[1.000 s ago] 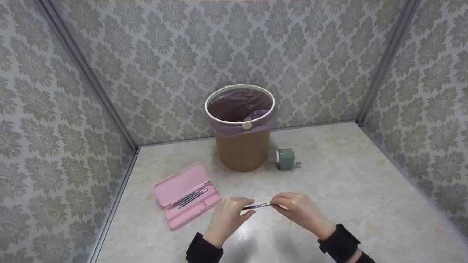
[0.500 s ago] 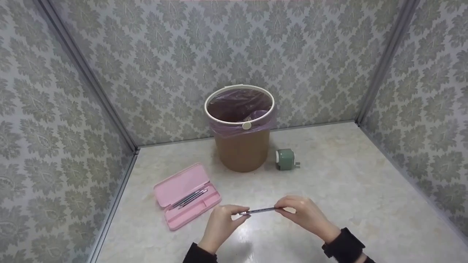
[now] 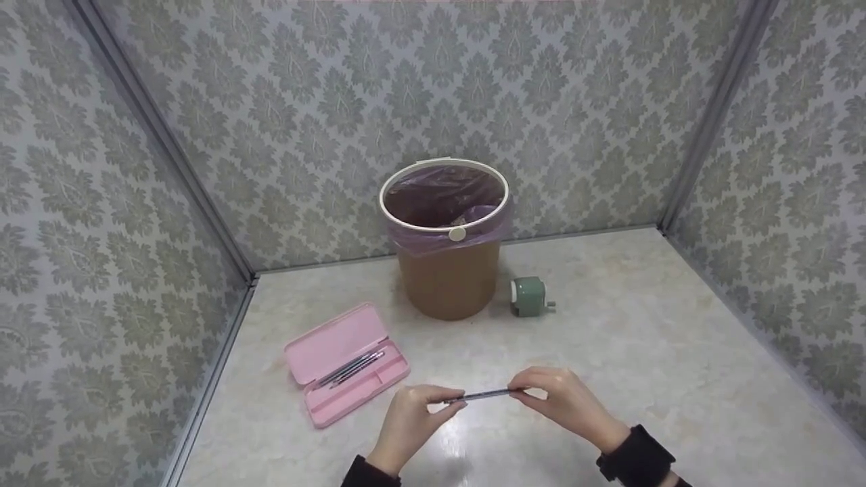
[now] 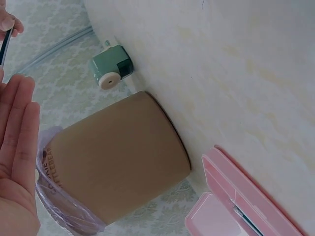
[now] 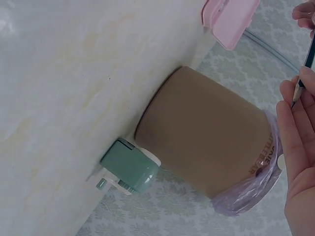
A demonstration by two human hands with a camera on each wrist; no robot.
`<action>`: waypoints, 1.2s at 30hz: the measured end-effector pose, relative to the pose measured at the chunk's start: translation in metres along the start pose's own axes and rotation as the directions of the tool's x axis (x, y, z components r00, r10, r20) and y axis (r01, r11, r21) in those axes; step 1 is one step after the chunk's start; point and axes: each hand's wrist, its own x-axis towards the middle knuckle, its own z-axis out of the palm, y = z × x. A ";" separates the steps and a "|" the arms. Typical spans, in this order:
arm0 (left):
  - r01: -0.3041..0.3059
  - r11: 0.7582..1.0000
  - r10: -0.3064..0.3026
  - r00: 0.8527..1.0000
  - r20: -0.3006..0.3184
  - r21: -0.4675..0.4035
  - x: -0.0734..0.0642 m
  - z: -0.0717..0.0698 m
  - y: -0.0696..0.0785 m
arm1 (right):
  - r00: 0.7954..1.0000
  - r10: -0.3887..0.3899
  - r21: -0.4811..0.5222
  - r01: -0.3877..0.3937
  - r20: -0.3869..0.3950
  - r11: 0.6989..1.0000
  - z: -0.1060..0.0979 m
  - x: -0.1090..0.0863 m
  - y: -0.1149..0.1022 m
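Observation:
A dark pencil (image 3: 486, 394) is held level between both hands, above the front of the table. My left hand (image 3: 414, 418) pinches one end between thumb and fingers. The other end is pinched by my right hand (image 3: 567, 400); in the right wrist view the sharpened tip of the pencil (image 5: 298, 93) shows at that hand's fingers. Left of the hands lies an open pink pencil case (image 3: 355, 402) with several pencils (image 3: 352, 370) in it. A green crank pencil sharpener (image 3: 530, 296) stands beyond the right hand, its crank pointing right.
A brown bin (image 3: 450, 284) with a pale rim and a purple plastic liner (image 3: 433, 243) stands at the back of the table (image 3: 649, 325), just left of the sharpener. Patterned wall panels (image 3: 446, 81) enclose the table at the back and both sides.
Both hands have come slightly down toward the front edge, holding the pencil. Between them more of its length shows than a second ago. The case, bin and sharpener stay put.

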 end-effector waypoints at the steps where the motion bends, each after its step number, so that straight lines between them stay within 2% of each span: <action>1: 0.003 1.000 -0.003 1.000 0.000 -0.006 0.000 0.000 0.000 | 1.000 -0.002 0.000 0.002 0.003 1.000 0.000 0.000 0.000; 12: 0.037 0.999 -0.037 0.999 0.005 -0.031 -0.004 -0.002 -0.003 | 1.000 0.005 -0.008 -0.005 -0.021 1.000 0.002 0.000 0.006; 18: 0.027 0.999 -0.027 1.000 -0.011 -0.022 -0.007 -0.003 -0.007 | 0.995 0.083 -0.011 -0.083 -0.051 0.996 -0.005 0.006 0.019; 22: 0.029 0.999 -0.030 0.999 -0.024 -0.029 -0.008 -0.004 -0.007 | 0.989 0.135 -0.079 -0.139 -0.061 0.987 -0.013 0.016 0.034; 25: 0.023 0.999 -0.024 0.999 -0.034 -0.033 -0.008 -0.003 -0.008 | 0.982 0.181 -0.161 -0.186 -0.046 0.969 -0.017 0.023 0.049; 30: 0.006 1.000 -0.008 0.999 -0.045 -0.027 -0.008 -0.003 -0.009 | 0.967 0.255 -0.322 -0.246 -0.013 0.914 -0.022 0.033 0.076; 36: 0.034 0.999 -0.035 0.999 -0.023 -0.029 -0.008 -0.003 -0.009 | 0.941 0.338 -0.423 -0.293 0.033 0.857 -0.023 0.049 0.105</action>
